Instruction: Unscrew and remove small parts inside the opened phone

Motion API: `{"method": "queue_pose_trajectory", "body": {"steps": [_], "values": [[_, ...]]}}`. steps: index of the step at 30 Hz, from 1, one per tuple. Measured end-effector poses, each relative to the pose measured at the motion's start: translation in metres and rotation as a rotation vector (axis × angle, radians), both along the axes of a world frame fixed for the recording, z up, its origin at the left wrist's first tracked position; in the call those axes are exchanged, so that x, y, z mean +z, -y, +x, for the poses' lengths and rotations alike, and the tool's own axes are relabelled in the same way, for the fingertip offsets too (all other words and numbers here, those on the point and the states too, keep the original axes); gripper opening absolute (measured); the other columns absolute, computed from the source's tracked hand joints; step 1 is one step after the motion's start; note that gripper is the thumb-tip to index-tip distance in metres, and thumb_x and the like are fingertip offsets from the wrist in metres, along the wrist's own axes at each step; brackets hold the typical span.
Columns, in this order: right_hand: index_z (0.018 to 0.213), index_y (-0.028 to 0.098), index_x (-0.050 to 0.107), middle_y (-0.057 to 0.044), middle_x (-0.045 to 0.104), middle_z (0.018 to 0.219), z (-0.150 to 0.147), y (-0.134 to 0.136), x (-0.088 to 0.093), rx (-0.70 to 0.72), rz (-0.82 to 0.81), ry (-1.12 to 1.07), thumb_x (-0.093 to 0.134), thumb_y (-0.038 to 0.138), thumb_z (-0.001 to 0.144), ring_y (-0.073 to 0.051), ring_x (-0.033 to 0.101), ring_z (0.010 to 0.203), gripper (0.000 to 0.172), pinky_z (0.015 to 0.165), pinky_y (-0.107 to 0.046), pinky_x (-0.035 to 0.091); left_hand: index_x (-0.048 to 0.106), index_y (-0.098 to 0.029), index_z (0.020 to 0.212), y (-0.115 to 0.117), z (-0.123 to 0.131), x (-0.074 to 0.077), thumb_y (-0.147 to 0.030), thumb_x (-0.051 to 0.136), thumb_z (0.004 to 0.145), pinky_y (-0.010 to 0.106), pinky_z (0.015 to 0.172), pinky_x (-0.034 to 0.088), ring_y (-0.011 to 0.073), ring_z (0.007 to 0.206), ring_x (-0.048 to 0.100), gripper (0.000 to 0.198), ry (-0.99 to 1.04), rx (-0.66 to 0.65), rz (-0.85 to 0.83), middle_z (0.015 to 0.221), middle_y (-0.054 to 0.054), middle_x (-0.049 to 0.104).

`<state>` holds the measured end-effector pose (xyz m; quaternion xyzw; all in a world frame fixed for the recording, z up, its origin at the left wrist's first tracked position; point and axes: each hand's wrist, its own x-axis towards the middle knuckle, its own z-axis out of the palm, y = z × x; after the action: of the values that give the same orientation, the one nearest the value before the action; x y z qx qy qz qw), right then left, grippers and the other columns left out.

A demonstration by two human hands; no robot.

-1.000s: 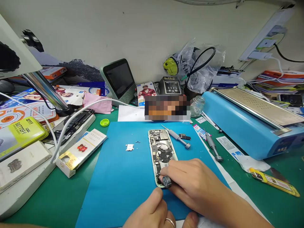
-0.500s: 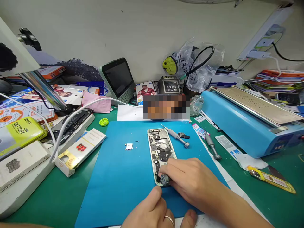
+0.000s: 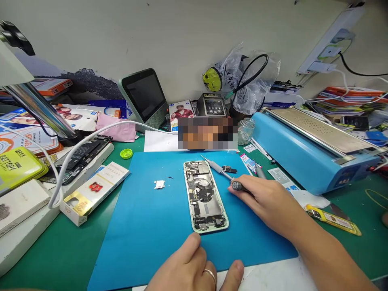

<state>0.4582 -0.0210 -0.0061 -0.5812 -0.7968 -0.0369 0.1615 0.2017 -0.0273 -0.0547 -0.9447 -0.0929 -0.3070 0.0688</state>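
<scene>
An opened phone (image 3: 207,210) lies face up on the blue mat (image 3: 136,226), its circuit boards and the round coil in its back showing. My left hand (image 3: 184,264) rests in front of it, index fingertip at its lower left edge, fingers curled and thumb apart, holding nothing. To the phone's right, my right hand (image 3: 260,198) is closed around a dark-capped screwdriver (image 3: 237,185); its shaft is hidden. A grey screwdriver (image 3: 218,168) lies by the phone's top right corner, its handle end close to my right fingers. Beside it is a small black part (image 3: 229,169).
A small silvery metal plate (image 3: 159,184) and dark bits lie left on the mat. Another screwdriver (image 3: 260,171) is partly hidden behind my right hand. A blue heating machine (image 3: 303,153) and yellow cutter (image 3: 335,220) stand right; a cigarette box (image 3: 93,194) and white cable (image 3: 72,155) lie left.
My right hand has lifted from the phone's lower end and moved up and right with its screwdriver, uncovering the phone's bottom. My left hand stays at the edge. The view has shifted slightly.
</scene>
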Motion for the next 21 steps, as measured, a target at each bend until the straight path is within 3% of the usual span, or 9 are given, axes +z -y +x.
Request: {"method": "queue_pose_trajectory", "body": {"steps": [8, 12, 16, 21], "values": [[0.091, 0.022, 0.063, -0.001, 0.077, 0.084, -0.0073, 0.0, -0.0037, 0.005, 0.001, 0.087, 0.053, 0.021, 0.103, -0.016, 0.072, 0.065, 0.017, 0.058, -0.027, 0.047, 0.064, -0.013, 0.124, -0.0005, -0.0017, 0.0013, -0.03, 0.063, 0.104, 0.03, 0.071, 0.049, 0.0132, 0.049, 0.052, 0.026, -0.039, -0.033, 0.024, 0.054, -0.007, 0.056], [0.091, 0.022, 0.063, -0.001, 0.077, 0.082, -0.007, 0.0015, -0.0033, 0.003, 0.022, 0.121, 0.053, 0.022, 0.104, -0.016, 0.072, 0.065, 0.017, 0.055, -0.027, 0.044, 0.064, -0.014, 0.123, -0.0018, -0.0008, 0.0041, -0.039, 0.049, 0.111, 0.032, 0.069, 0.049, 0.0148, 0.048, 0.051, 0.032, -0.011, -0.028, 0.0, 0.054, -0.006, 0.059], [0.091, 0.021, 0.063, -0.001, 0.075, 0.079, -0.0071, 0.0022, -0.0038, 0.01, 0.025, 0.163, 0.049, 0.022, 0.106, -0.016, 0.071, 0.064, 0.021, 0.054, -0.027, 0.04, 0.064, -0.015, 0.121, -0.002, 0.0004, 0.0049, -0.037, 0.033, 0.116, 0.033, 0.07, 0.048, 0.0164, 0.047, 0.049, 0.038, 0.024, -0.019, 0.001, 0.053, -0.006, 0.059], [0.089, 0.021, 0.06, -0.001, 0.071, 0.073, -0.0078, 0.0012, -0.0058, 0.036, 0.033, 0.212, 0.041, 0.023, 0.109, -0.016, 0.067, 0.059, 0.028, 0.052, -0.029, 0.034, 0.063, -0.015, 0.121, -0.0009, 0.0003, 0.0022, -0.04, 0.042, 0.114, 0.032, 0.069, 0.049, 0.0166, 0.046, 0.05, 0.033, 0.032, -0.015, 0.021, 0.052, -0.007, 0.059]]}}
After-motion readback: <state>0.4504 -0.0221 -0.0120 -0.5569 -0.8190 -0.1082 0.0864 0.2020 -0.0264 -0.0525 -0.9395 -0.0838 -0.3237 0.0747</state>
